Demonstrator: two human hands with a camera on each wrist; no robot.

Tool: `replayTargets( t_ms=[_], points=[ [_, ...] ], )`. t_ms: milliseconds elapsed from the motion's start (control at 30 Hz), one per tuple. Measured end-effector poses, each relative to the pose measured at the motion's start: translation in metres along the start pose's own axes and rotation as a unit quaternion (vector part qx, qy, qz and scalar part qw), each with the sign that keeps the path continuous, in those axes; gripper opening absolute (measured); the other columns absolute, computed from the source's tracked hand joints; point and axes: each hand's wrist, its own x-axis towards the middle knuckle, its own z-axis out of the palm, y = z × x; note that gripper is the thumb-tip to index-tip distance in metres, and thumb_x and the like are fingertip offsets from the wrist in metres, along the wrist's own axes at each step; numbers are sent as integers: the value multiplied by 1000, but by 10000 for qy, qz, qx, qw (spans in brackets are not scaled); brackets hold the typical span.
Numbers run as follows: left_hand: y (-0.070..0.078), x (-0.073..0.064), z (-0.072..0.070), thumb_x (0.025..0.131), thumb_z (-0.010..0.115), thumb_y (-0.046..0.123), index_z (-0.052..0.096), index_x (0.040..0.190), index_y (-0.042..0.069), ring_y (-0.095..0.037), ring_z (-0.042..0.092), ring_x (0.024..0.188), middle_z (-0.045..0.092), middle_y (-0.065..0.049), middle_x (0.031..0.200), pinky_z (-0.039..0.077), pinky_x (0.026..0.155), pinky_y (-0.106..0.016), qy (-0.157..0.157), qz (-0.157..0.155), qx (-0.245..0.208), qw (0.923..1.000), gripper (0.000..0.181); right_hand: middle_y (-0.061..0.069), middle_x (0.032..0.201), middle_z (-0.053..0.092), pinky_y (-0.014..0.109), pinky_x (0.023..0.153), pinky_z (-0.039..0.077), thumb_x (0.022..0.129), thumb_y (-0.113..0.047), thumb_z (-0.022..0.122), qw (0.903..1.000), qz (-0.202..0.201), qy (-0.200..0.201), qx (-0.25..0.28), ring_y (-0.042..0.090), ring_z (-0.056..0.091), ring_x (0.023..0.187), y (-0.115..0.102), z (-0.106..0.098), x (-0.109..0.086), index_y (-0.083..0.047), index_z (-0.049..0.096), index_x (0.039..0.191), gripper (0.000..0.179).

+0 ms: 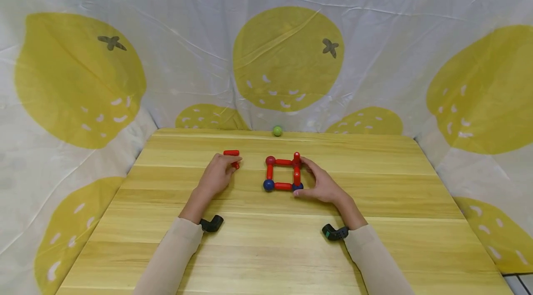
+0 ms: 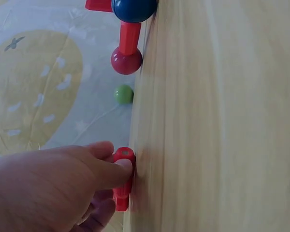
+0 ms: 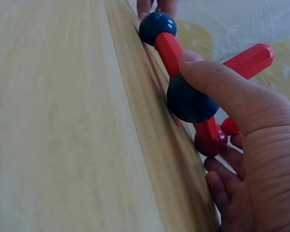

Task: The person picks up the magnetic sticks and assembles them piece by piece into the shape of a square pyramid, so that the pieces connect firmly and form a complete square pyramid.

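A square of red magnetic rods and balls lies on the table, with a rod (image 1: 269,172) on its left side. Its left corners are a red ball (image 1: 270,160) and a blue ball (image 1: 268,185). Two more rods, one of them (image 3: 251,61), stick up from the right corners. My right hand (image 1: 322,185) holds the right side, thumb at the near blue ball (image 3: 191,99) and fingers by the far red ball (image 3: 210,145). To the left, my left hand (image 1: 216,175) pinches a red rod (image 2: 124,153) between thumb and finger. Another loose red rod (image 1: 231,152) lies just beyond it.
A small green ball (image 1: 277,131) sits at the table's back edge, by the lemon-print cloth (image 1: 287,59). The wooden table (image 1: 275,248) extends to both sides and toward me. Each wrist wears a black device, the left one (image 1: 212,224) and the right one (image 1: 334,232).
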Motion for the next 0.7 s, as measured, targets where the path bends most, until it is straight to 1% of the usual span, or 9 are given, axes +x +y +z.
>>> replayTargets(
  t_ms=[100,200,267,333,400,500,533,600,700],
  points=[
    [0,1,0,92,75,3,76,123,7,-36,60,103,74,-15,121,54,95,-50,3,-42,-29,10000,31,3,167,34,48,127,27,73,-47,93,10000,-3,22,-8,27,32,155,0,0,-1,-26,26,164,115],
    [1,2,0,92,77,9,77,120,7,-35,61,103,74,-15,120,53,94,-50,27,-62,-151,9999,28,4,167,34,49,127,27,74,-47,92,10000,-52,28,-4,28,32,155,0,0,-1,-25,25,164,114],
    [5,3,1,93,77,13,77,119,8,-31,65,101,75,-12,118,55,92,-47,55,-98,-525,9986,27,4,167,33,50,127,27,74,-47,92,10000,-44,40,-8,29,33,154,1,0,-1,-26,25,164,114],
    [10,4,2,94,77,17,77,120,12,-26,69,98,76,-7,116,57,90,-43,13,-163,-1095,9938,27,4,168,32,51,126,27,73,-47,93,10000,-11,57,-17,30,34,154,1,-1,-2,-27,26,164,115],
    [18,4,2,95,76,19,76,121,14,-21,71,97,77,-3,114,60,88,-39,-104,-224,-1766,9840,27,4,168,31,52,126,28,73,-49,92,10000,11,50,-70,31,34,154,1,-1,-1,-28,25,164,115],
    [31,3,4,96,75,21,75,121,18,-17,72,99,77,0,112,61,89,-32,-379,-298,-2602,9644,26,5,169,29,53,126,28,74,-51,91,9999,21,30,-126,32,34,153,2,-1,0,-30,24,164,115],
    [38,1,1,97,74,19,75,122,16,-18,72,103,76,-2,113,60,91,-33,-505,-330,-2807,9579,25,5,169,29,54,126,27,74,-52,91,9999,19,22,-139,32,34,153,2,0,0,-30,24,164,115],
    [45,1,4,97,73,19,75,121,16,-20,71,107,76,-3,115,60,93,-31,-692,-291,-3110,9474,25,5,169,29,54,126,27,74,-51,91,9999,-2,18,-104,33,33,154,2,0,0,-31,24,164,114],
    [53,1,9,98,72,18,74,123,16,-22,72,108,74,-6,121,59,95,-32,-922,-163,-3403,9356,25,4,168,31,52,126,27,74,-50,91,10000,-35,40,-63,31,34,154,3,-1,1,-30,25,164,114]
  ],
)
